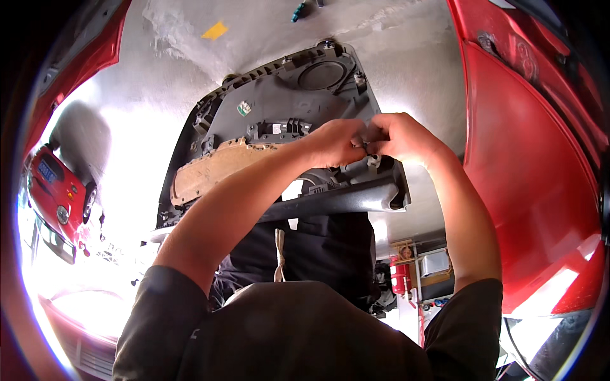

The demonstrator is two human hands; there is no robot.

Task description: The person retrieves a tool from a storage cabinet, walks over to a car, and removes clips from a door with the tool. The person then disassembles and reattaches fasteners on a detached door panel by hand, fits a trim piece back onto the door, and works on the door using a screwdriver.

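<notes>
A dark car door trim panel (267, 101) lies in front of me with its back side up. It has a round speaker opening (322, 75) near the far end and a tan fibrous pad (219, 168) on its left part. Above the panel's right edge, my left hand (338, 143) and my right hand (401, 136) meet fingertip to fingertip. Both have their fingers closed in a pinch. Whatever lies between them is too small and too covered to name. Just below the right fingers, a light-coloured clip (374, 162) sits on the panel's edge.
Large red car body panels stand close by, one on the right (527, 171) and one at the upper left (82, 70). A small teal object (298, 12) and a yellow patch (215, 30) are on the grey floor. A red car (60, 190) stands farther left.
</notes>
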